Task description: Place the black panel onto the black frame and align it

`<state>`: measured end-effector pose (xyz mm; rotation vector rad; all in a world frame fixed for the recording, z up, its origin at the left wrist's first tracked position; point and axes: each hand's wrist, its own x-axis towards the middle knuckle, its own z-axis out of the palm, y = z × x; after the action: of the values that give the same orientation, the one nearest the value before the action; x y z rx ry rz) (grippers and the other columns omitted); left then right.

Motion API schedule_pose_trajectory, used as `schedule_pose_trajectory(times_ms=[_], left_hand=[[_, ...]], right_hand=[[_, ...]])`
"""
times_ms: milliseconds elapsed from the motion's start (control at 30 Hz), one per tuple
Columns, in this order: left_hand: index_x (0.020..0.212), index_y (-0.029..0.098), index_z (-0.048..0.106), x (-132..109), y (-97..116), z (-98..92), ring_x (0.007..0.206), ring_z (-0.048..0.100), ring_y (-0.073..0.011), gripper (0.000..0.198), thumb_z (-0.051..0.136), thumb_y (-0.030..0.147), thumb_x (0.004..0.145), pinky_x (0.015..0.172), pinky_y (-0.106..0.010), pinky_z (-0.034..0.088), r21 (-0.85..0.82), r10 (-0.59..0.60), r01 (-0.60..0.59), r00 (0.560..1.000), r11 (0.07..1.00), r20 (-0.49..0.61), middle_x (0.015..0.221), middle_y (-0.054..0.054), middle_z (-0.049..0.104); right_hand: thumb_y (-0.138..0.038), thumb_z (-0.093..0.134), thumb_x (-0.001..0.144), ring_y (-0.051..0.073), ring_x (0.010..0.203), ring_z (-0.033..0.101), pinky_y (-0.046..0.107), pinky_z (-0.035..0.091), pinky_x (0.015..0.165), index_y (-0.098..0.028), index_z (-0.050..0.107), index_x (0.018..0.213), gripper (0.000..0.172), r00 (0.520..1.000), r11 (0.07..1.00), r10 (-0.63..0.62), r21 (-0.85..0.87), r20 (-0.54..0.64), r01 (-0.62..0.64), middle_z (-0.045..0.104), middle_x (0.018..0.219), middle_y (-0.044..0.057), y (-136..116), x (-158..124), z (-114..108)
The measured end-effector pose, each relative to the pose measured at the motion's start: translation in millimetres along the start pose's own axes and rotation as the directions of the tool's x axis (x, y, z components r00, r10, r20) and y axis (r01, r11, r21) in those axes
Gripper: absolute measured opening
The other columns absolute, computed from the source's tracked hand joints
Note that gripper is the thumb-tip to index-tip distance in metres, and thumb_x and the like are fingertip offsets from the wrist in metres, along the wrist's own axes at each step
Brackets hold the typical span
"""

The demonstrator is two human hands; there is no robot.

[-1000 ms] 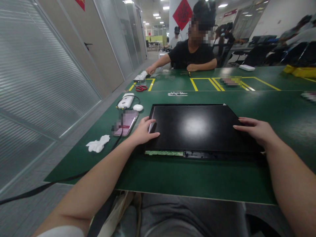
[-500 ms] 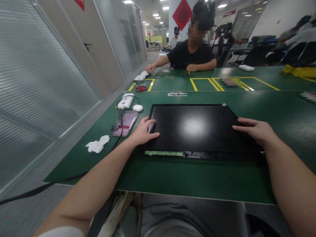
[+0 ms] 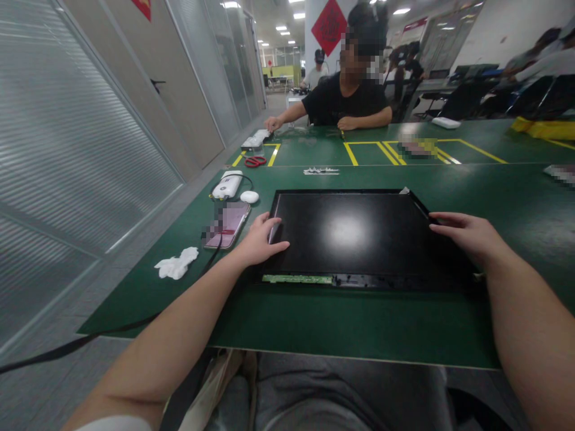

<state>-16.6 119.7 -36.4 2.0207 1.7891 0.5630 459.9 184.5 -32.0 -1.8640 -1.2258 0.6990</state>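
A black display panel (image 3: 350, 245) in a shallow black frame (image 3: 381, 281) lies flat on the green table, and a bright glare spot shows on its surface. Along the near edge of the frame runs a narrow green circuit board (image 3: 297, 279). My left hand (image 3: 263, 241) grips the left edge, thumb over the top of the panel and the other fingers at the frame's side. On the opposite side my right hand (image 3: 467, 233) holds the right edge, its thumb and forefinger close together at the rim; the remaining fingers are partly hidden.
Left of the panel are a phone (image 3: 227, 224), a white earbud case (image 3: 249, 197), a white device with a cable (image 3: 227, 185) and crumpled tissue (image 3: 177, 263). Red scissors (image 3: 256, 161) and white strips (image 3: 321, 171) lie farther back. A person (image 3: 348, 99) sits across the table.
My right thumb has shifted slightly outward, from the panel's surface toward its right rim. My left hand keeps its place, and the panel looks almost unmoved.
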Motion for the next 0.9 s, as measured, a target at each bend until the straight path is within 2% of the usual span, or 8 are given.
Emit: schedule_pose_trajectory(times_ms=[133,233,500,633,733,900], left_hand=[[0.147,0.014,0.044,-1.4,2.7,-1.9,0.15,0.03,-0.0379,0.08,0.063,0.056,0.082,0.12,-0.053,0.027,0.076,0.026,-0.027,1.0,0.997,0.006,0.155,-0.021,0.043],[0.147,0.014,0.044,-1.5,2.7,-1.3,0.147,0.036,-0.0368,0.076,0.058,0.057,0.085,0.119,-0.052,0.03,0.11,0.069,-0.068,0.998,0.992,-0.01,0.153,-0.02,0.047],[0.144,0.013,0.048,-0.2,-2.4,3.4,0.147,0.036,-0.035,0.069,0.055,0.052,0.088,0.12,-0.051,0.028,0.138,0.071,-0.066,0.997,0.988,-0.03,0.152,-0.019,0.049],[0.144,0.009,0.048,1.0,-3.8,5.7,0.147,0.035,-0.0372,0.071,0.054,0.053,0.089,0.12,-0.052,0.028,0.156,0.045,-0.041,0.999,0.987,-0.023,0.151,-0.023,0.047],[0.143,0.011,0.049,1.4,-3.7,6.9,0.146,0.036,-0.0375,0.068,0.052,0.053,0.09,0.119,-0.054,0.029,0.178,0.051,-0.044,0.998,0.983,-0.034,0.151,-0.022,0.048],[0.143,0.008,0.049,1.0,-1.2,8.4,0.146,0.035,-0.0397,0.066,0.051,0.05,0.092,0.118,-0.054,0.029,0.211,0.038,-0.033,0.999,0.977,-0.018,0.152,-0.025,0.044]], right_hand=[[-0.026,0.078,0.054,0.027,0.101,0.069,0.045,0.047,0.104,-0.023,0.075,0.089,0.036,1.0,0.992,0.002,-0.129,0.025,0.002,0.076,0.099,0.006,1.6,5.2,-8.4],[-0.027,0.078,0.053,0.027,0.097,0.069,0.046,0.049,0.101,-0.024,0.074,0.095,0.041,0.997,0.988,-0.009,-0.15,0.077,0.02,0.075,0.098,0.006,5.5,8.9,-12.6],[-0.034,0.076,0.057,0.025,0.098,0.067,0.045,0.047,0.102,-0.027,0.075,0.108,0.051,0.989,0.971,-0.121,-0.196,0.089,0.137,0.074,0.103,0.004,19.4,17.1,-9.9],[-0.034,0.076,0.06,0.026,0.102,0.067,0.045,0.045,0.104,-0.026,0.076,0.11,0.051,0.991,0.962,-0.101,-0.244,0.086,0.12,0.074,0.107,0.006,14.1,14.3,-7.8],[-0.033,0.075,0.061,0.026,0.104,0.067,0.044,0.045,0.104,-0.025,0.076,0.109,0.049,0.995,0.963,-0.081,-0.254,0.063,0.095,0.075,0.109,0.006,9.7,11.6,-6.4],[-0.034,0.072,0.064,0.026,0.097,0.069,0.041,0.05,0.093,-0.025,0.077,0.105,0.042,0.995,0.932,-0.089,-0.347,0.05,0.101,0.076,0.1,0.006,7.6,9.8,-5.3]])
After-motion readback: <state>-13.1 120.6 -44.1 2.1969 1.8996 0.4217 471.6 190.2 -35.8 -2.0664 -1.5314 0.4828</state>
